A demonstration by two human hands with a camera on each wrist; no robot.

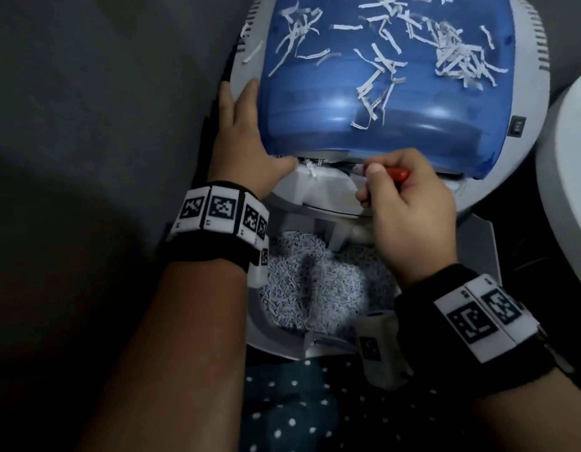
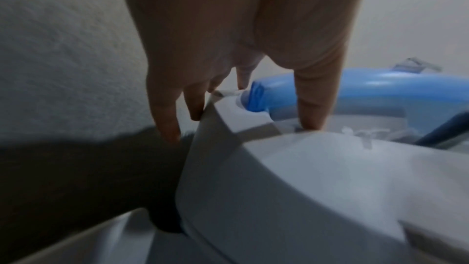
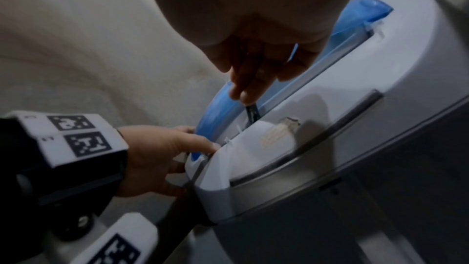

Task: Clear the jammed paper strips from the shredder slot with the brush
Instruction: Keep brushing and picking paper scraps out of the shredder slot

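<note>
Nearest: open bin (image 1: 318, 288) below the shredder head, heaped with fine confetti-like cuttings, white flecked dark; dotted fabric nearer than that.

Right hand (image 1: 409, 207) curled tight round the brush (image 1: 396, 173); an orange-red handle end shows past the thumb. In the right wrist view a dark narrow tip (image 3: 252, 112) pokes down from the fingers into the slot (image 3: 317, 73). Whether that tip is bristle I cannot tell.

Left hand (image 1: 241, 138) spread wide and flat on the shredder (image 1: 497, 177) at its left edge, fingers straight, thumb pressed just beside the slot's left end. It holds nothing, only braces.

Jammed paper strips (image 1: 312, 166): small white tufts standing up at the slot's left part, between the thumb and the brush.

Beyond: smooth translucent blue cover (image 1: 380, 102), domed and glossy, strewn with loose strips (image 1: 455, 57), thin, curled, some tangled. Grey matte plastic housing round it, ribbed vents along the rim.

Risks, as I judge them: a hard stab could pack strips deeper instead of lifting them. A slip of the tip would land on the left thumb, which sits close. Loose strips on the slick dome may slide back into the slot. A rocker switch (image 1: 516, 126) sits on the right; its setting is unreadable, so fingers near the cutters worry me.
</note>
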